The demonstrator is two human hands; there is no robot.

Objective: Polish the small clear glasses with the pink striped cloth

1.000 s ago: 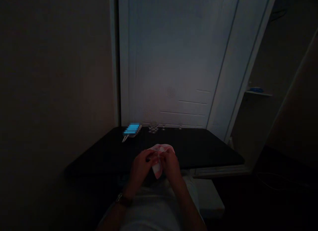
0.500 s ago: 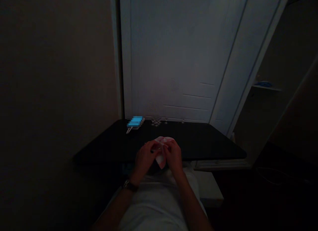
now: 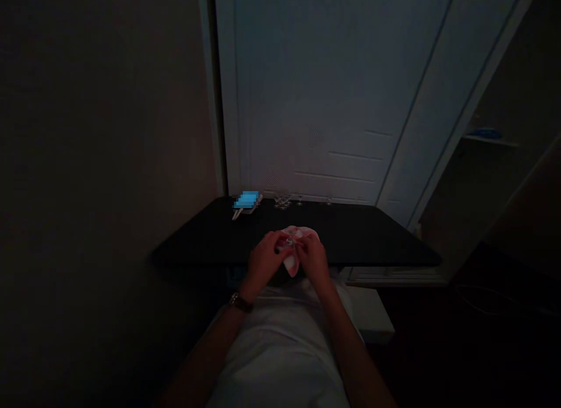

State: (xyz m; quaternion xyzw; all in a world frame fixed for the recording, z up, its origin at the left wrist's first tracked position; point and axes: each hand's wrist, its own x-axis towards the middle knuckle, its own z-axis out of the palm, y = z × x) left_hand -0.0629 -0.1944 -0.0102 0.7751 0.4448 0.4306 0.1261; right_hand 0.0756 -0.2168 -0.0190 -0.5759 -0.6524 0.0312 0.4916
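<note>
Head view | left hand (image 3: 264, 263), right hand (image 3: 316, 262) both gripping pink cloth (image 3: 292, 265) | cloth between them

Dim feed. I see both hands together over near edge of black table (image 3: 363, 247). Left hand (image 3: 265, 262), wristwatch (image 3: 241, 302) on wrist, and right hand (image 3: 314, 260) both grip pink-and-white cloth (image 3: 294, 244) bunched between them, one fold hanging below fingers. From cloth: blurred blue object (image 3: 248, 200) at 11 o'clock on table's far edge; small clear glasses (image 3: 283, 201) at 12 o'clock, just beside it. White door (image 3: 328, 104) behind table. Shelf (image 3: 486, 138) at 2 o'clock, well apart. I cannot tell whether cloth wraps anything.
</note>
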